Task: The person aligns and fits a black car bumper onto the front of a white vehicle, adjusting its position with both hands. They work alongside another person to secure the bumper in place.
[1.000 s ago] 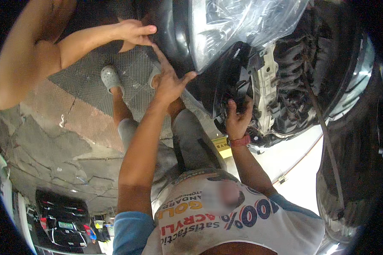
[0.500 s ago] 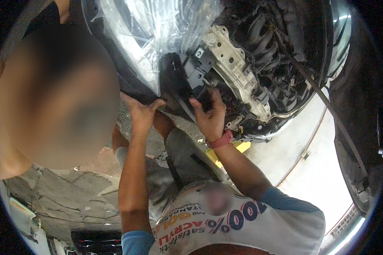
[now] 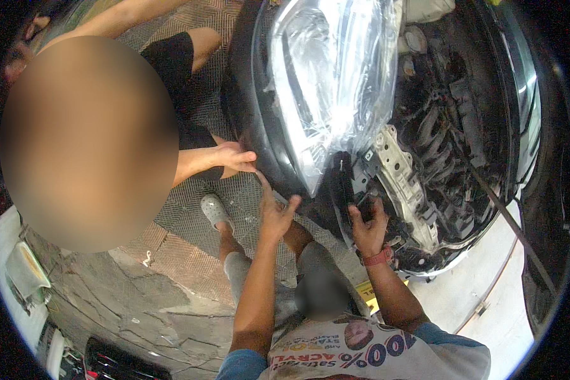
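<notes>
The bumper (image 3: 250, 126) is the big black piece that curves along the left side of the lamp (image 3: 335, 82), and the person has the left hand (image 3: 276, 221) at its near end. The thumb is spread wide near the pointed tip of the lamp, and the other fingers reach up along the bumper's outer edge. That looks like a way to steady the end from two sides, but one cannot tell how hard the fingers press. The right hand (image 3: 370, 234), with a red watch (image 3: 378, 256) on its wrist, is at a black strip (image 3: 343, 180) just past the lamp tip. Its thumb and fingers stand apart around a dark spot, maybe to feel or hold a part there; one cannot tell if they grasp anything. A helper's hand (image 3: 233, 157) is open by the bumper's outer edge, near the left fingers, perhaps to help bear it; whether it touches is not clear. Clear plastic (image 3: 361, 95) covers the lamp, likely to save it from scratches. Just right of the strip is a pale bar (image 3: 402, 183), and the engine (image 3: 427, 145) is past that. A long thin rod (image 3: 506, 215) leans toward the raised hood (image 3: 557, 158), most likely to prop it up.
</notes>
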### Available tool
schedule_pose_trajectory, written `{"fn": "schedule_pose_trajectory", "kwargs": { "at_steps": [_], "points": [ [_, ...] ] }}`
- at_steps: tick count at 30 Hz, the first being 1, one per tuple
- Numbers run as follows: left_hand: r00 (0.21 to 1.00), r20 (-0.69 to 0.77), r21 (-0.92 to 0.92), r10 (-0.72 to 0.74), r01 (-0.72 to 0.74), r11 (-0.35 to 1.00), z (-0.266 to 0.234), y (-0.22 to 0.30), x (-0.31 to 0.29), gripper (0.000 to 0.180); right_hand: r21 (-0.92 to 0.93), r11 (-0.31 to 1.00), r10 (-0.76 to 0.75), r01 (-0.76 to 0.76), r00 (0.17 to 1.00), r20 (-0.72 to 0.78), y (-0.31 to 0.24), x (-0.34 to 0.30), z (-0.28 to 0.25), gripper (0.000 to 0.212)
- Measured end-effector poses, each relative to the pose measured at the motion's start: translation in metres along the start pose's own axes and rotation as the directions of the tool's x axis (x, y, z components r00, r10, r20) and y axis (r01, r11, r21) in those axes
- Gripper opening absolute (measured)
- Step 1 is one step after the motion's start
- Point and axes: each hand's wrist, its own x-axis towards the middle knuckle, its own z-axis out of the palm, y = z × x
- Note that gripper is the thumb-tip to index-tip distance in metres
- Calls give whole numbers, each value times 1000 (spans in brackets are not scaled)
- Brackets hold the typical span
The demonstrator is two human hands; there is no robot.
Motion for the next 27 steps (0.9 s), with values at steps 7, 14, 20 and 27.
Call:
{"fn": "schedule_pose_trajectory", "kwargs": {
  "at_steps": [7, 14, 20, 27],
  "points": [
    [690, -366, -746, -625, 184, 640, -89, -103, -47, 88, 157, 981, 97, -115, 988, 118, -17, 2, -6, 35],
    [424, -358, -912, -832, 31, 408, -57, -114, 1, 97, 170, 977, 123, -127, 992, 37, -11, -4, 1, 31],
    [372, -133, -940, -919, 246, 235, 39, -116, 78, 102, 207, 971, 121, -118, 993, -4, -16, -5, 9, 33],
    [416, -892, -135, -178, 130, 982, 8, -57, 64, 94, 99, 992, 78, -73, 996, -52, -8, -4, 2, 35]
  ]
}}
